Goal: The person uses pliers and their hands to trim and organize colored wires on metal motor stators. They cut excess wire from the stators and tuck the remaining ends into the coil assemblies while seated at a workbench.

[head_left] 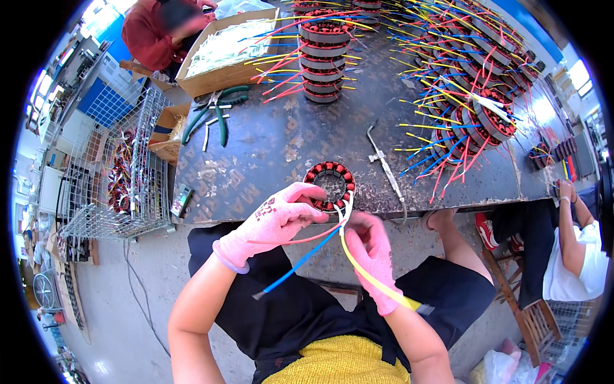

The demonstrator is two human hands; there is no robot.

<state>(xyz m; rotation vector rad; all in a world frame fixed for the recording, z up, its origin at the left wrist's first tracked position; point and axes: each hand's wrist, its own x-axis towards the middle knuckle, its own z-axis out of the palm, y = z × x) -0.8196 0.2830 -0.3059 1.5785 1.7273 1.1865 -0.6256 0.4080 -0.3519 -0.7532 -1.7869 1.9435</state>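
A ring-shaped motor stator (329, 185) with red windings sits at the table's near edge. My left hand (281, 214), in a pink glove, is closed on its left and lower rim. White insulating sleeves (346, 211) come off the stator's lower right side. From them run a red wire, a blue wire (299, 264) and a yellow wire (364, 273). Also gloved in pink, my right hand (369, 246) has its fingers curled in against the sleeves, slightly blurred. The yellow wire passes over that hand toward the wrist. Its fingertips are partly hidden.
Stacked stators (325, 61) stand mid-table, with more piled (476, 96) at right. A thin metal tool with a hose (384, 163) lies right of my work. Green-handled pliers (217, 109) lie near a carton of white sleeves (230, 45). A wire basket (121, 185) stands left. Two people sit nearby.
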